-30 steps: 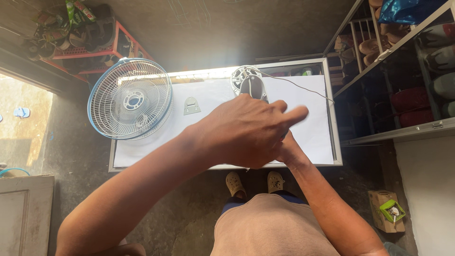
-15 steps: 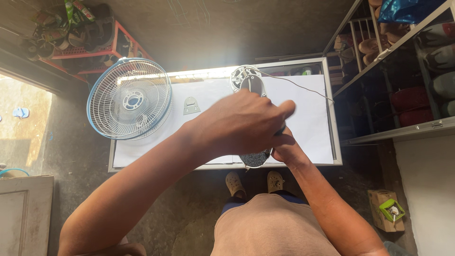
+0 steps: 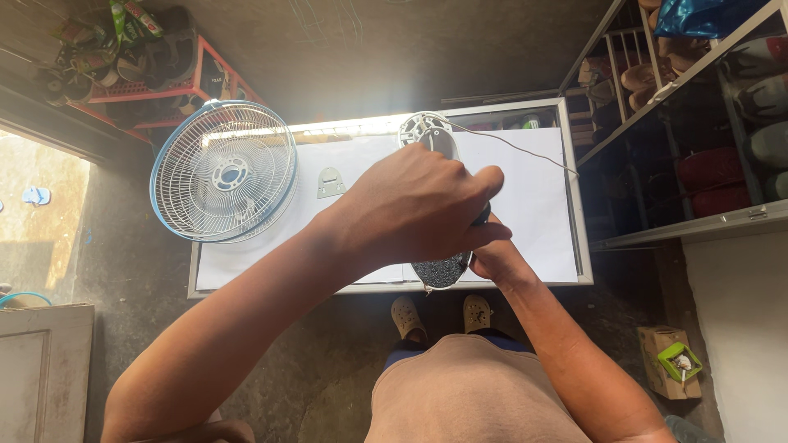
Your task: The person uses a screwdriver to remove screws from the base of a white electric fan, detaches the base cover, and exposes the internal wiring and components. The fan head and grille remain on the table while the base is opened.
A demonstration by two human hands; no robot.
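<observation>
A: Largest first. Table [image 3: 542,193], white top, lies beyond and below both hands. Fan guard [image 3: 223,171], blue-rimmed wire, stands at the table's far-left edge, well left of the left hand [image 3: 414,209].

B: And the piece in hand?

A: Fan motor [image 3: 439,205], pale housing with a dark, speckled lower end. It sits under and between the hands. Its upper end sticks out past the left knuckles; its dark end shows below them, over the table's near edge.

B: State of the hands?

A: Left hand curled over the motor body from above, fingers closed around it; grip looks firm. Right hand [image 3: 492,256] is tucked under the left, against the motor's lower right side. Whether its fingers are closed I cannot tell; mostly hidden.

B: Handling note?

A: Judgement only: keep the left grip steady on the housing and let the right hand do the fine work at the lower end. Mind the thin wire [image 3: 509,146] trailing from the top, up and right of the left hand.

B: Small items?

A: Grey bracket [image 3: 331,182] flat on the table, just left of the left wrist.
</observation>
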